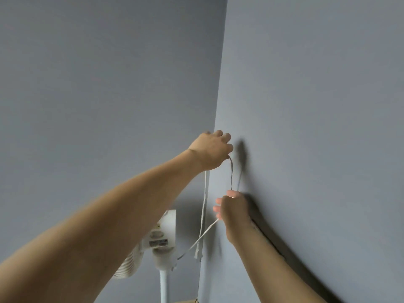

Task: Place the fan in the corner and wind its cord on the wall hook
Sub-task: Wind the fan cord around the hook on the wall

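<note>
Where hands pinch, cord upright.

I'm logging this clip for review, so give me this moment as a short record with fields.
fan: white fan stands on its pole in the corner
cord: white cord runs between both hands, loops hang down
left hand: left hand grips cord high by the wall corner
right hand: right hand pinches cord lower
hook: hidden
stage: winding under way

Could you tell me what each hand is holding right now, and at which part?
Both hold the fan's white cord. The left hand grips it high at the wall corner, hiding any hook; the right hand pinches it lower, a short loop hanging between them.
</note>
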